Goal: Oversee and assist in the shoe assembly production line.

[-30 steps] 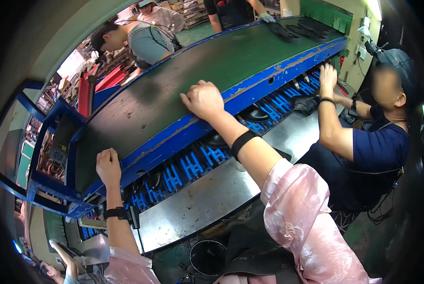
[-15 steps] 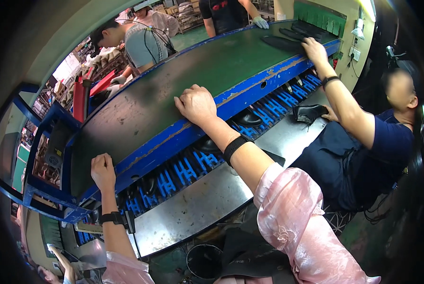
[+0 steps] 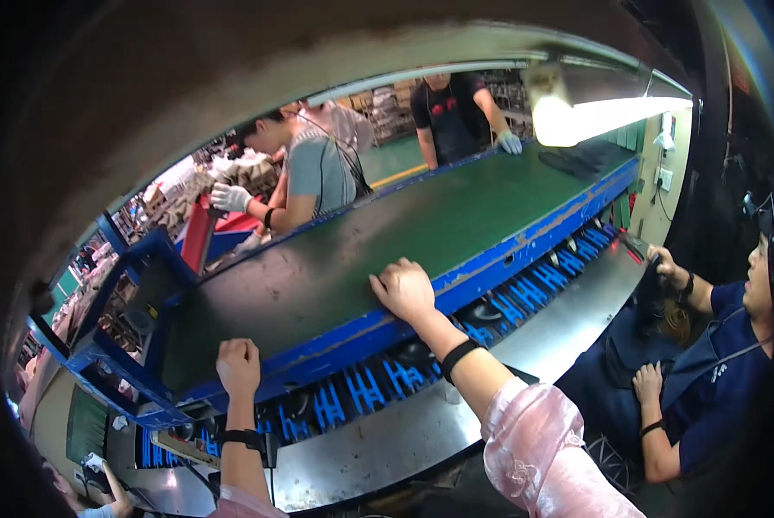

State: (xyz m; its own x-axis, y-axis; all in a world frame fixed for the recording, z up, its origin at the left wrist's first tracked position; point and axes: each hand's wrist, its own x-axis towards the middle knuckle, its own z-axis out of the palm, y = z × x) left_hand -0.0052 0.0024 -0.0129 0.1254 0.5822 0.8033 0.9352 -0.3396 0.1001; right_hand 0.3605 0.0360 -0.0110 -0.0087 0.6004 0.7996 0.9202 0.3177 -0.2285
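Note:
A long dark-green conveyor belt [image 3: 344,250] in a blue metal frame [image 3: 525,250] runs away from me to the right. My left hand [image 3: 238,367] rests as a closed fist at the belt's near edge, by the left end. Further along, my right hand [image 3: 404,289] lies on the same edge with fingers curled under; no object shows in either hand. Flat dark pieces [image 3: 586,158] lie on the belt's far right end. Beneath the frame runs a row of blue forked brackets [image 3: 365,390], with a black shoe [image 3: 484,311] among them.
A bare metal shelf [image 3: 396,432] borders the brackets. At the right sits a co-worker [image 3: 724,328] with dark material in one hand. Two people [image 3: 318,168] [image 3: 460,116] stand across the belt. A bright lamp [image 3: 560,121] hangs above, and a red chute [image 3: 199,237] stands behind.
The view has tilted upward. My hands stay on the belt's edge. The co-worker at right has drawn a hand back from the belt's dark pieces; across the belt, a gloved hand is raised.

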